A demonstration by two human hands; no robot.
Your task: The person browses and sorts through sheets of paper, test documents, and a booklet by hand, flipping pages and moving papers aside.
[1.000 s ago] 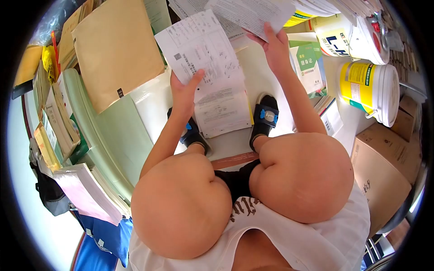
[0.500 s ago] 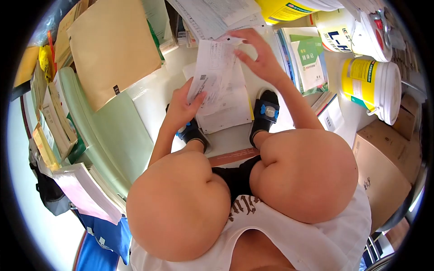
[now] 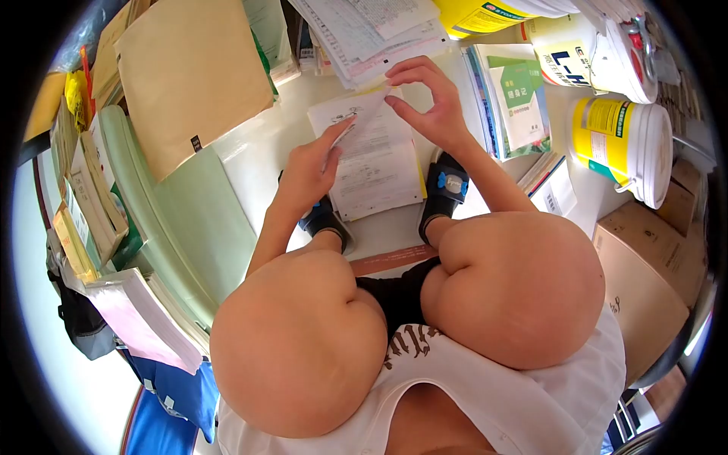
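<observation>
My left hand [image 3: 309,171] is closed on a thin printed sheet [image 3: 364,114], seen nearly edge-on and tilted up over a stack of printed pages [image 3: 379,178]. At the sheet's upper corner, my right hand [image 3: 432,98] has its thumb and fingers curled, with the corner between their tips. The page stack lies between my two feet, which wear dark sandals [image 3: 447,184] with blue bows. Just beyond my hands is a pile of loose printed papers [image 3: 379,34].
At left, a large brown envelope [image 3: 193,76] rests against a pale green case [image 3: 189,220]. Booklets [image 3: 519,102] are stacked at right, near a yellow-and-white bucket [image 3: 622,148] and a cardboard box [image 3: 644,265]. Books and papers [image 3: 144,311] stand on the left.
The sheet has turned from facing me to nearly edge-on, uncovering more of the stack below. My left hand has shifted slightly right; my right hand has moved slightly down.
</observation>
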